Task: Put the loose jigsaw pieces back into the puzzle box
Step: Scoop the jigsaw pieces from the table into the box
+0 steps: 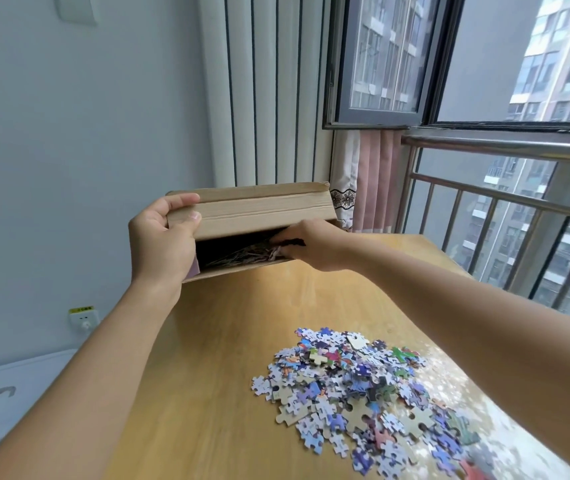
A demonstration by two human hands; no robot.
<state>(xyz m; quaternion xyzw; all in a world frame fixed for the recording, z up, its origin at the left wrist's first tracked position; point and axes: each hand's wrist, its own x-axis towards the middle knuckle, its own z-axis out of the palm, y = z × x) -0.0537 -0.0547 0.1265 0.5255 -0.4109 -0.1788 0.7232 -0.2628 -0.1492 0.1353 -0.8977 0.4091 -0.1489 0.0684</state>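
Pieces being fed into the tilted puzzle box

The box (259, 216) is gripped at its 9 o'clock end by the left hand (162, 237); the right hand (311, 242) is curled at its mouth, apparently around pieces. The loose pile (370, 393) lies at 5 o'clock on the desk (224, 358). The mouth is best kept tipped upward.

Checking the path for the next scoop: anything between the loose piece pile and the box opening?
Nothing visible. Bare table lies between the pile of jigsaw pieces and the puzzle box. The left hand holds the flap up; the right hand is at the opening itself.
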